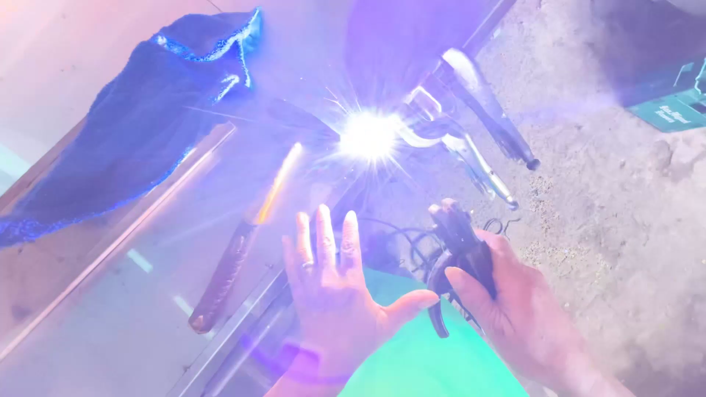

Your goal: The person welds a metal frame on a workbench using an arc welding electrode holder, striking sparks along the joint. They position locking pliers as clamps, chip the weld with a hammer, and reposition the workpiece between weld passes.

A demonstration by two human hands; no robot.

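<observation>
A blinding white welding arc (368, 136) flares at the middle of the view and washes out the metal around it. My right hand (515, 309) is closed around a dark electrode holder (460, 242) that points up toward the arc. Raised between my face and the glare is my left hand (331, 287), palm away, fingers spread, holding nothing. Locking clamp pliers (478, 117) grip the metal frame just right of the arc.
A dark cloth (147, 117) lies draped at the upper left. A hammer-like tool with a dark handle (228, 272) rests on the metal bars (125, 235). Black cables (404, 242) run under my hands. Dusty ground (625, 220) and a teal box (673, 110) lie to the right.
</observation>
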